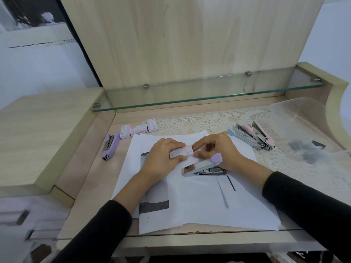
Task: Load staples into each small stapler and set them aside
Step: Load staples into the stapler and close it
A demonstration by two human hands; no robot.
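A small pink staple box (181, 152) is held over the paper between both hands. My left hand (161, 158) grips its left part, and my right hand (218, 150) pinches its right end with thumb and fingers. Just below my right hand lies a purple stapler (205, 167) with its chrome top swung open. A second purple stapler (109, 147) lies at the left on the desk. At the right, several pink and blue staplers (254, 136) lie together, opened.
Three more pink staple boxes (138, 129) stand behind the paper stack (190, 202). A clear plastic bag (307, 133) with dark pieces lies on the lace mat (209, 122) at far right. A glass shelf (199, 95) runs above the desk's back.
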